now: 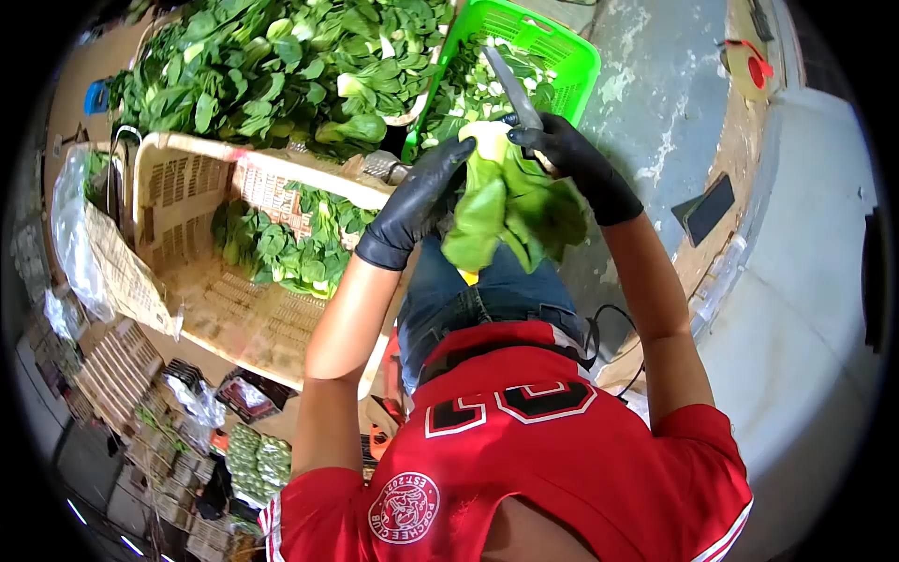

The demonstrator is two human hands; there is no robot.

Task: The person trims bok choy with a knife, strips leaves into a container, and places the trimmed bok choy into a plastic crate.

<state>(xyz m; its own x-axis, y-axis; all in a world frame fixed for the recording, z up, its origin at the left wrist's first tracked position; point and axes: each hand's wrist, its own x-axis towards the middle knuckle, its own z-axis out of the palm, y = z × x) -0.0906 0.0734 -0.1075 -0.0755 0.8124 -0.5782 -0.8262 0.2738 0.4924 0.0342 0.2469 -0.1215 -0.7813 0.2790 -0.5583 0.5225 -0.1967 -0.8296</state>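
My left hand (421,199), in a black glove, is closed around a head of bok choy (496,201). The pale base of the bok choy points away from me, and its green leaves hang toward my lap. My right hand (582,167), also gloved in black, grips a knife (513,89) beside that base. The knife's blade points up and left over a bright green basket (573,66), which holds cut stem pieces and leaves. The fingers under the bok choy are partly hidden by its leaves.
A large heap of bok choy (281,70) lies beyond my left hand. Nearer on the left, a tan plastic crate (211,304) holds several bok choy heads. A phone (709,210) and a red-handled tool (757,67) lie along the right ledge. Plastic bags hang at far left.
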